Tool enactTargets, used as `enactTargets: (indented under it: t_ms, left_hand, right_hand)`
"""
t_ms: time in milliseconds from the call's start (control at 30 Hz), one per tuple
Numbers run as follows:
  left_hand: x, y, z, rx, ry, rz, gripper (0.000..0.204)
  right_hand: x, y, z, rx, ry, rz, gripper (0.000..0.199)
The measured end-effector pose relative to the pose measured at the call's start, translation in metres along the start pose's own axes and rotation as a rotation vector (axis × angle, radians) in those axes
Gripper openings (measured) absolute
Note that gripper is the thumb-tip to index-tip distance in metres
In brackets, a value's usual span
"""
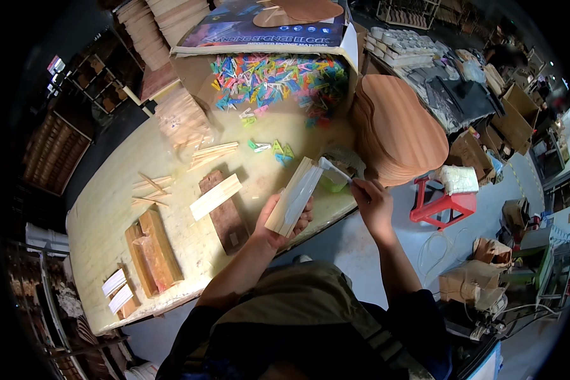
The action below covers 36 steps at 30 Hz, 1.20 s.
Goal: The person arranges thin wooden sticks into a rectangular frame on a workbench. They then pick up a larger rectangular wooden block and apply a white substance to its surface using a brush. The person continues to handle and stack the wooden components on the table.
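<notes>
Head view: the left hand (278, 218) is closed around the lower end of a pale rectangular bundle of thin wooden slats (293, 196), holding it tilted above the near edge of the yellowish counter (107, 221). The right hand (373, 202) pinches the handle of a small brush with a light, wet-looking tip (333, 168); the tip touches the bundle's upper face, which looks glossy, as if coated with glue. Just beyond the bundle sits a small green tub (334, 182), partly hidden by the brush.

Judged from this, the main risk is the hold itself: the bundle is gripped at one end only and hangs over the counter's edge, so brush pressure could fan the slats apart or tip the bundle out of the fingers toward the floor. Glue could also run down the sloped face onto the left hand's fingers. Left of the bundle, a loose pale wooden strip (215, 196) lies across a dark wooden block (225, 215), apart from the hands. Beyond the bundle, the heap of coloured plastic clips (278, 82) is well out of the way.
</notes>
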State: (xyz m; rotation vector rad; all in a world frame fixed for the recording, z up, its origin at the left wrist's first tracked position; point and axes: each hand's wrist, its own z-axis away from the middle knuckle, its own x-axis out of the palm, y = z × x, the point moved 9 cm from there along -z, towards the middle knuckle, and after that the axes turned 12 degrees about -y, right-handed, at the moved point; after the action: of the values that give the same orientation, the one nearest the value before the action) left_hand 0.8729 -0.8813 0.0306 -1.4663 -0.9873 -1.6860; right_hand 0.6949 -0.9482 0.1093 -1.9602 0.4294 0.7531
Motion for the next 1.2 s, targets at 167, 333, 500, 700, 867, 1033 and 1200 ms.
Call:
enactTargets:
  t_ms: [167,333,500,700,867,1033,1200]
  left_hand:
    - [-0.001,0.012,0.006,0.05,0.047,-0.089,0.047]
    - [-0.001,0.008,0.009,0.02,-0.064,-0.113,0.045]
    - [-0.014,0.021,0.027,0.085,0.113,-0.152,0.044]
    - [-0.014,0.016,0.028,0.044,0.021,-0.187,0.043]
    - [-0.007,0.024,0.033,0.071,-0.054,-0.144,0.039]
    - [-0.008,0.025,0.034,0.074,0.027,-0.225,0.04]
    - [-0.006,0.026,0.038,0.091,-0.076,-0.151,0.039]
  right_hand:
    - [0.018,-0.072,0.025,-0.392,-0.169,0.009,0.018]
    - [0.013,-0.04,-0.009,-0.202,0.004,0.042,0.016]
    - [0.022,-0.096,0.018,-0.544,-0.059,0.26,0.018]
    - [0.03,-0.022,-0.03,-0.006,-0.079,-0.25,0.014]
    - [0.039,-0.045,-0.016,-0.02,-0.261,-0.414,0.013]
    - [0.035,-0.011,-0.025,0.088,-0.136,-0.32,0.015]
    - [0.047,-0.045,-0.015,-0.033,-0.327,-0.393,0.013]
